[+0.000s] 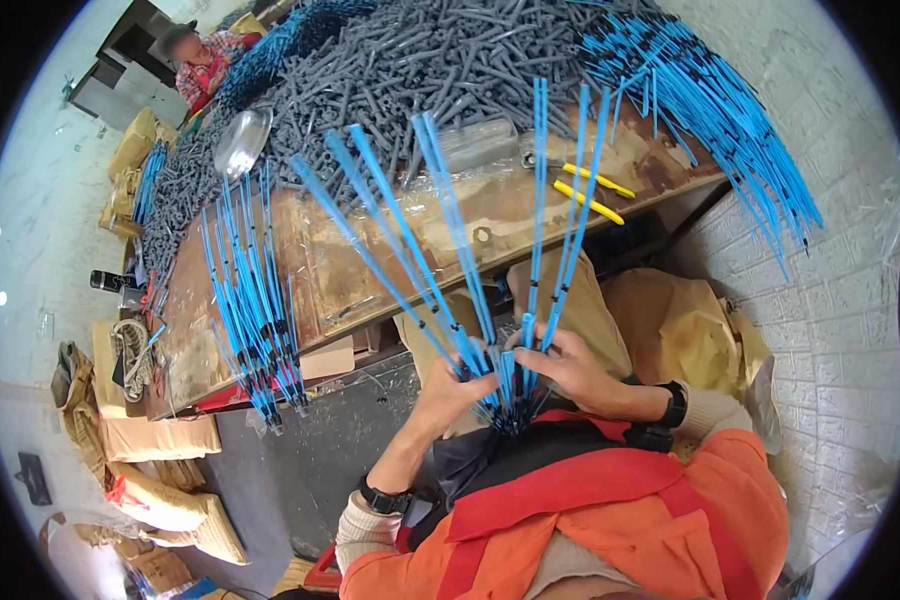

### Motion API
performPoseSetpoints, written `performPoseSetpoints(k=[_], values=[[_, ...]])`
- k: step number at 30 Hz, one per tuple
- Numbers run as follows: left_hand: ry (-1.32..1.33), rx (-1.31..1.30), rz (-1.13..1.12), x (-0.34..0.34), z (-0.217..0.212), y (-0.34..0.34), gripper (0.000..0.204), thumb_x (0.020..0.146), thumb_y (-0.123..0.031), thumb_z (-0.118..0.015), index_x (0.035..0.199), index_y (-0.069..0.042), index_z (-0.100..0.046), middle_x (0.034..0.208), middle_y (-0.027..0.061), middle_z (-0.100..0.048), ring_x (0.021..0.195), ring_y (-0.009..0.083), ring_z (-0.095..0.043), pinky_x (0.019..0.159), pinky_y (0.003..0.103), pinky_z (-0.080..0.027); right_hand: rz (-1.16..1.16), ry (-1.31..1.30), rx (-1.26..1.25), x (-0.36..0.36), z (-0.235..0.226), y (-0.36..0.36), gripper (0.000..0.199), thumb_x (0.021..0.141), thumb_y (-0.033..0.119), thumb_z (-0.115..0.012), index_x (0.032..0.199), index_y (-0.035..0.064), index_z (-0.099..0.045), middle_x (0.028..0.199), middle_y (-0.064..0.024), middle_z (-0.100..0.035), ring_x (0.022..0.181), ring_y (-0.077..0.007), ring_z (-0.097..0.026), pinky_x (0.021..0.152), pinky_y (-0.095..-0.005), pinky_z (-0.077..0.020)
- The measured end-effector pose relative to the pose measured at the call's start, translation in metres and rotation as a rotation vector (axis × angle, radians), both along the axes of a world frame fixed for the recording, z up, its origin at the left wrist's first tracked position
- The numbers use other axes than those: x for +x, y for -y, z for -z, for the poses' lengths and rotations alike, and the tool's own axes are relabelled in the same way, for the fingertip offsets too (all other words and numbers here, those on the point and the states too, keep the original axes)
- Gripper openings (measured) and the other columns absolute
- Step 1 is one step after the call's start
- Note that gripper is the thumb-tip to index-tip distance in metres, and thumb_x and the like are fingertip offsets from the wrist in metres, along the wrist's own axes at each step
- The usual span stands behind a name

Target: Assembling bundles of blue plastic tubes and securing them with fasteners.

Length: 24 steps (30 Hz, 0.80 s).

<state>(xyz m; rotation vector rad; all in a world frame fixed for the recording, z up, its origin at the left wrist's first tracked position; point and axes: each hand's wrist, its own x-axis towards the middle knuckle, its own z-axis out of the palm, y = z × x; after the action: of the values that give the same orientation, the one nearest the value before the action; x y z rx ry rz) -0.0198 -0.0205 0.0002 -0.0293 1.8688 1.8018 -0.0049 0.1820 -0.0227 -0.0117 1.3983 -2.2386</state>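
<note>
Both hands are together low in the view, closed around the lower ends of a bunch of thin blue plastic rods with black marks (440, 270). The left hand (448, 392) grips the bunch from the left side, fingers curled around it, and the right hand (568, 362) holds it from the right, fingertips touching the rods just beside the left hand. From the hands the rods spread upward like a fan, and their tops reach in front of the brown worn wooden surface (370, 250) beyond the hands.

On this surface, above and to the left of the hands, lies another bundle of the same blue rods (255, 300), its ends hanging over the near edge. Farther beyond the hands a big heap of short dark grey plastic tubes (410, 70) covers the far part of the surface. A shiny round metal bowl (242, 140) sits at the left edge of this heap. Up and to the right of the hands, yellow-handled pliers (590, 190) lie on the surface, and farther right a large mass of long blue rods (720, 120) hangs over the edge, near a white brick wall (830, 300).

Each wrist wears a black band. Below the hands are an orange garment with red straps (610, 510). Brown paper sacks (150, 480) lie on the floor well to the left of the hands. Another person (205, 60) sits far beyond the surface, at upper left
</note>
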Motion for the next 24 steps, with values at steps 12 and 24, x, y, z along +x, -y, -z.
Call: performPoseSetpoints(k=[12,24], values=[[0.125,0.265,-0.051,-0.007,0.036,0.047,0.032,0.079,-0.006,-0.071,0.108,0.003,-0.059,0.093,0.0099,-0.068,0.085,0.021,-0.068,0.081,0.035,-0.055,-0.261,-1.373,0.805,-0.191,-0.058,-0.012,0.022,0.092,0.018,-0.056,0.109,0.0044,-0.063,0.095,-0.0157,-0.063,0.092,-0.0349,-0.06,0.083,-0.0419,-0.0485],[0.116,0.368,-0.038,-0.008,0.03,0.045,0.025,0.081,-0.003,-0.067,0.105,0.002,-0.061,0.107,0.01,-0.065,0.092,0.019,-0.066,0.084,0.035,-0.054,0.02,-2.099,1.648,-0.341,-0.039,0.049,0.006,0.083,0.013,-0.061,0.088,0.0105,-0.058,0.094,-0.0061,-0.057,0.094,-0.0276,-0.055,0.081,-0.0376,-0.0478]])
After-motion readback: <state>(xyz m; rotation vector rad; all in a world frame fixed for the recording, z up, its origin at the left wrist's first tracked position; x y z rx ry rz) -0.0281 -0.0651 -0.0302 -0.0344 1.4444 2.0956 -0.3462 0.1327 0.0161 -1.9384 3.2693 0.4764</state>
